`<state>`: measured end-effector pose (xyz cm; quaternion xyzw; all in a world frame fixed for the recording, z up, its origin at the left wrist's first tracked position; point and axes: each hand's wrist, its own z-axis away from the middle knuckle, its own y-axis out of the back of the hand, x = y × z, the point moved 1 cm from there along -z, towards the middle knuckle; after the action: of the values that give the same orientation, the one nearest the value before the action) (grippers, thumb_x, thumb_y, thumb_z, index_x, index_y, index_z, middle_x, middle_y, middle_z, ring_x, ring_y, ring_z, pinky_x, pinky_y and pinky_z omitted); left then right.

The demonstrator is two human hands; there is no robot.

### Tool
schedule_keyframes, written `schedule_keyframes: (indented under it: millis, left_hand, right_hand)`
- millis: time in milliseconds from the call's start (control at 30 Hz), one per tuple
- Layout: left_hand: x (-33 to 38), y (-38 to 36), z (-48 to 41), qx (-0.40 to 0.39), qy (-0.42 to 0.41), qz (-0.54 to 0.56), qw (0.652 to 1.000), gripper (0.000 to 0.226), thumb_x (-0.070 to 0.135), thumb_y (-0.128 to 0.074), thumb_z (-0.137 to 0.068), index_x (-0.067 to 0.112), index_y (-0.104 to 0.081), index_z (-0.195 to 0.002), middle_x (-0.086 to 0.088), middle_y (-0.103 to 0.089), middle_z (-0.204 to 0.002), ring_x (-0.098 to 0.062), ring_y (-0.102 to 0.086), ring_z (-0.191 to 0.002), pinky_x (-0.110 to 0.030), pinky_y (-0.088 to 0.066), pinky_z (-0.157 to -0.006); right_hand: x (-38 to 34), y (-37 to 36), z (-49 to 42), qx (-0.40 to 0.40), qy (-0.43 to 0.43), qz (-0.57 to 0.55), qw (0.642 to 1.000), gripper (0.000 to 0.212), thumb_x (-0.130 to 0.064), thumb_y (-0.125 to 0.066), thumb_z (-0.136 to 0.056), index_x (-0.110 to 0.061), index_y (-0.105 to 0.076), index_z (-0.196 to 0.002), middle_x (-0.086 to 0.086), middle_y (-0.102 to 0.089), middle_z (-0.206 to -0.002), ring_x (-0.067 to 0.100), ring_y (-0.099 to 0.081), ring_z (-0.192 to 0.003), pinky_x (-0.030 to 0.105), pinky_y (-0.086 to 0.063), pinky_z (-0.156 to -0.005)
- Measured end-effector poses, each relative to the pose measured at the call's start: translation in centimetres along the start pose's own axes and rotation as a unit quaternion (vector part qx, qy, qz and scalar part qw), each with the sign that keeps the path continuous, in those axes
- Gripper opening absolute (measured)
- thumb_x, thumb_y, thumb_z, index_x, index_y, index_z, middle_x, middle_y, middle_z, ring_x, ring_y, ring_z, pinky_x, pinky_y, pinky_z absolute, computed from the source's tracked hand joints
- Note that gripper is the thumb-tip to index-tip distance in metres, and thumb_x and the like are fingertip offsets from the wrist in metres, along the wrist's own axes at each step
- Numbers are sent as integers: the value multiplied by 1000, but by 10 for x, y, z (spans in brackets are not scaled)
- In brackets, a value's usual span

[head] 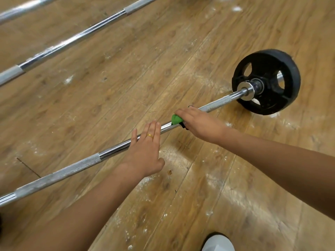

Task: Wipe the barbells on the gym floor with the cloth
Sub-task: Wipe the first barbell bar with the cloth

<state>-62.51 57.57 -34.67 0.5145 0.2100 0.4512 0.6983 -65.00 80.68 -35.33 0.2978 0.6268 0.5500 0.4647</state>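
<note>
Head view: the only camera, looking down at the floor and both forearms.
Nearest barbell point(72, 169): lay on the wooden floor point(181, 51), running from lower left up to a black weight plate point(268, 102) at the right.
Green cloth point(176, 119): sat on that bar's smooth middle stretch, mostly hidden under the right hand.
Right hand point(199, 124): fingers curled over the cloth and the bar, gripping both together.
Left hand point(145, 149): flat, fingers straight and close together, resting across the bar just left of the cloth, a gold ring point(150, 136) on one finger.
Other barbells: a second barbell point(72, 39) and a third barbell point(18, 12) lay further off, upper left, roughly parallel.
Floor marks: white dusty patches, scattered.
Pale shoe point(218, 241): at the bottom edge.
</note>
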Motion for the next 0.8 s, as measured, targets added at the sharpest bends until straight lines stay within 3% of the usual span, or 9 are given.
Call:
schedule_keyframes:
  millis: [200, 300, 433, 500, 633, 800]
  left_hand:
    - [-3, 2, 1, 11, -3, -34, 999, 106, 42, -50, -92, 7, 29, -153, -7, 33, -162, -21, 27, -151, -51, 13, -119]
    - [-4, 3, -2, 13, -4, -43, 999, 106, 43, -50, -91, 6, 29, -153, -8, 33, -162, -21, 27, -151, -52, 13, -119]
    - [-7, 3, -4, 7, -4, -29, 1000, 107, 46, -51, -91, 8, 27, -154, -7, 30, -163, -19, 24, -152, -53, 9, -121]
    - [-7, 4, -4, 7, 0, -6, 1000, 107, 49, -51, -91, 10, 25, -155, -4, 24, -166, -18, 19, -154, -53, 3, -123]
    - [-4, 2, -1, 20, -2, 4, 1000, 107, 55, -49, -91, 12, 24, -156, -4, 19, -167, -18, 13, -155, -51, -4, -125]
    - [6, -3, 9, 19, -1, 4, 1000, 107, 56, -47, -91, 12, 25, -155, -3, 19, -167, -18, 15, -154, -50, -2, -124]
  right_hand:
    - [7, 15, -1, 37, -119, -24, 992, 39, -11, -42, -103, -9, -47, -143, 10, -59, -134, 29, -51, -121, 33, -38, -95]
    - [-6, 8, -6, 43, -80, -35, 995, 35, -6, -45, -100, -8, -55, -134, 11, -62, -127, 31, -53, -115, 37, -38, -100]
    - [-12, 5, -9, -5, -24, -12, 1000, 40, -12, -47, -100, -12, -49, -140, 6, -58, -136, 25, -50, -123, 39, -41, -101]
    - [2, 14, -6, 0, -58, -28, 998, 38, -13, -44, -101, -14, -50, -138, 6, -60, -131, 26, -53, -119, 38, -45, -97]
    - [28, 27, 10, 22, -150, -28, 988, 32, -13, -41, -103, -16, -54, -133, 6, -62, -121, 27, -53, -112, 32, -38, -84]
    - [-4, 9, 17, 18, -100, -38, 994, 39, -3, -47, -100, -5, -52, -138, 12, -59, -130, 30, -49, -115, 33, -33, -100]
